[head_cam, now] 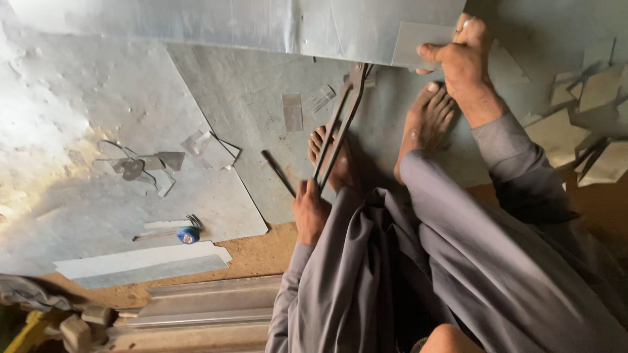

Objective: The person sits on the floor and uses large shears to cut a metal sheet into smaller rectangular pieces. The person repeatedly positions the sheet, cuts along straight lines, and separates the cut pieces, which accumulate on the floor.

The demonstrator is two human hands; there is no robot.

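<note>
I sit on the ground with both bare feet (425, 121) on a large grey metal sheet (248, 98). My left hand (310, 210) grips the long handles of big metal shears (340, 117), whose jaws bite into the edge of a shiny sheet (275, 23) at the top. My right hand (462, 57) pinches a partly cut rectangular flap (418, 42) of that shiny sheet, thumb on top, just right of the shear jaws. Grey loose clothing (458, 261) covers my legs and arms.
Small sheet offcuts (154, 163) lie at the left, more scraps (589, 124) at the right. A dark rod (278, 173) lies near my left foot. A blue-cased tape measure (188, 234), flat strips (144, 261) and folded metal channels (203, 307) lie at the lower left on sandy ground.
</note>
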